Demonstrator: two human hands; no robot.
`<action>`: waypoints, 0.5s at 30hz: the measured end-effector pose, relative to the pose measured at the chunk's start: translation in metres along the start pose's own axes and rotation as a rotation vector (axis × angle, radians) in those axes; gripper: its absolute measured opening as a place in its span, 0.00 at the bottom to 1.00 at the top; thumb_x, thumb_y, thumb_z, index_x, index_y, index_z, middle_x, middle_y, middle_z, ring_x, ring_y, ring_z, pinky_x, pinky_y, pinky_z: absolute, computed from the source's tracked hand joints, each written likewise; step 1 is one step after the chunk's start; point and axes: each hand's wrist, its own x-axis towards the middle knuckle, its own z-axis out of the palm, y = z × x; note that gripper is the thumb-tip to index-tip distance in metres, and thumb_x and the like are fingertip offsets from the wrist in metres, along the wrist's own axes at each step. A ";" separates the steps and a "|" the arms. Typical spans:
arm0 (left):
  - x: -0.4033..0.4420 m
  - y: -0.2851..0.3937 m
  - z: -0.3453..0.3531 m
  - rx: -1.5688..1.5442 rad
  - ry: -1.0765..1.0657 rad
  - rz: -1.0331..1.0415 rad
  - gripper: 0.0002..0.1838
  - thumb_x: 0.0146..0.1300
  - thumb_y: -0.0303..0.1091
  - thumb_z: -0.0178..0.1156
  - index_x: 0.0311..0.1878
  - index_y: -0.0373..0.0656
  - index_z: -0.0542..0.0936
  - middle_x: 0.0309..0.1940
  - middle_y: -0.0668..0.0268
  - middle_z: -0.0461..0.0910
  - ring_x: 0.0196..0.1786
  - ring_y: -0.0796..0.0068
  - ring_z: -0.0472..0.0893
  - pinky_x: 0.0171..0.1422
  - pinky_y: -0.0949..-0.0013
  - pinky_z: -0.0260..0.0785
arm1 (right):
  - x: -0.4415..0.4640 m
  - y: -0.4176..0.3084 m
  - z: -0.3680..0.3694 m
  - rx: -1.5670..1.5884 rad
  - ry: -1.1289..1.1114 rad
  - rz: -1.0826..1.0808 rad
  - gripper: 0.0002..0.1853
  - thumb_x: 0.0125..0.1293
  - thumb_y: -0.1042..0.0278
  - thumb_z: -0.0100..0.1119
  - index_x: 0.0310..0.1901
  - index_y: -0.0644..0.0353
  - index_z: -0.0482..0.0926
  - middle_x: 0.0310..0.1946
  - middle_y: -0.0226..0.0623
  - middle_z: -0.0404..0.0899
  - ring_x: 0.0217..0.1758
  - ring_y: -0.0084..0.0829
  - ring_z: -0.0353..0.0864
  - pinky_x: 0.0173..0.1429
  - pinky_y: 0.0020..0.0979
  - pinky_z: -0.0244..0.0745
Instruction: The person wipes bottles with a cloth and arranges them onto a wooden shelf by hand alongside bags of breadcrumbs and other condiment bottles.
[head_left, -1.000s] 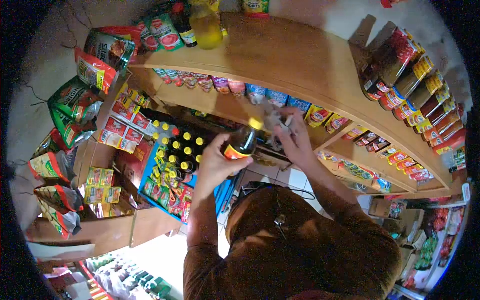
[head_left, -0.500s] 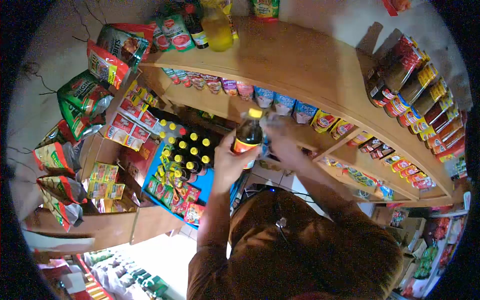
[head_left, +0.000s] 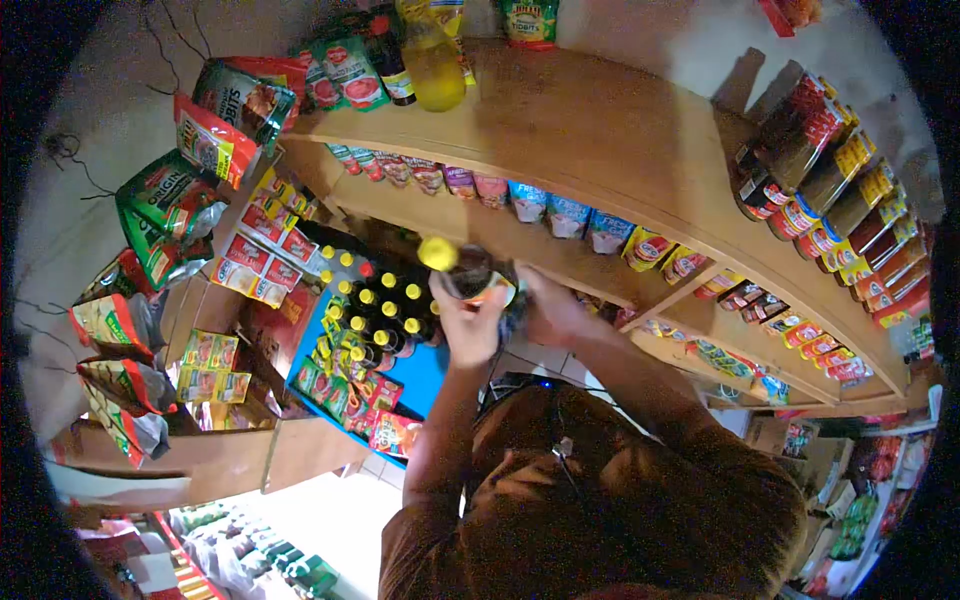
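Dark bottle [head_left: 472, 272] with a yellow cap is tilted to the left, and my left hand [head_left: 472, 325] is wrapped round its lower part. My right hand [head_left: 550, 308] is at the bottle's right side, blurred, with a greyish cloth [head_left: 515, 305] partly visible between it and the bottle. Just left of my hands, several dark bottles [head_left: 388, 308] with yellow caps stand on a blue surface [head_left: 425, 375]. Red and green packets [head_left: 350, 400] lie at its near side.
A wooden shelf [head_left: 600, 120] curves across the top, with pouches [head_left: 568, 215] in the compartment below. Jars [head_left: 800, 210] line the right. Hanging packs [head_left: 165, 215] are on the left. A cardboard box [head_left: 825, 460] is at the lower right.
The held bottle has gone from nearly upright to tilted, its cap swinging left. My right hand has moved in close beside it and down a little.
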 end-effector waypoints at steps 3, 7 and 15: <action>-0.004 -0.024 -0.008 0.163 -0.091 0.140 0.49 0.57 0.21 0.72 0.76 0.32 0.51 0.69 0.52 0.66 0.65 0.62 0.75 0.70 0.61 0.70 | -0.002 0.011 0.011 0.060 -0.079 -0.138 0.24 0.76 0.48 0.58 0.66 0.52 0.74 0.58 0.31 0.83 0.55 0.32 0.85 0.57 0.40 0.83; -0.019 -0.027 -0.012 -0.002 -0.091 0.043 0.50 0.57 0.20 0.71 0.77 0.33 0.50 0.68 0.52 0.67 0.65 0.61 0.75 0.70 0.59 0.70 | -0.015 0.005 0.001 -0.088 0.096 0.013 0.31 0.72 0.46 0.64 0.64 0.64 0.77 0.53 0.39 0.86 0.52 0.33 0.86 0.60 0.37 0.79; -0.032 -0.031 -0.012 0.232 0.009 0.189 0.44 0.55 0.23 0.74 0.71 0.35 0.59 0.61 0.56 0.72 0.62 0.62 0.76 0.67 0.62 0.71 | -0.007 0.011 -0.007 -0.086 -0.084 0.109 0.27 0.71 0.45 0.65 0.61 0.58 0.80 0.56 0.37 0.85 0.53 0.32 0.85 0.61 0.37 0.78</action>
